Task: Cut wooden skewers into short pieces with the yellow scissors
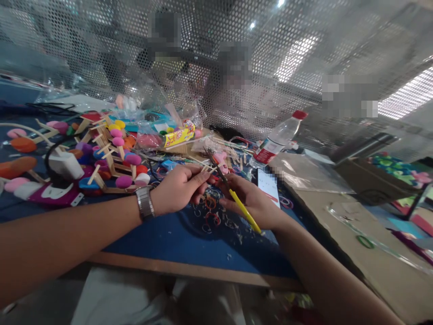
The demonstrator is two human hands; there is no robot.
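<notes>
My left hand (181, 187), with a metal-banded watch (145, 203) on its wrist, is closed in a pinch. Thin pale wooden sticks (212, 169) show at its fingertips. My right hand (252, 201) is wrapped round a yellow-handled tool (244, 211) that looks like pliers; its dark metal end points up and away, close beside the left fingertips. Whether the jaws touch the sticks I cannot tell. Below both hands, small rubber bands (211, 219) and pale scraps lie scattered on the blue tabletop (152, 239).
Stick frames with coloured round pieces (115, 158) crowd the left, beside a white plug (66, 166). Behind are a yellow packet (179, 136) and plastic bags. At right are a bottle (277, 140), a phone (268, 185) and cardboard (324, 225). A perforated metal screen (203, 54) stands behind.
</notes>
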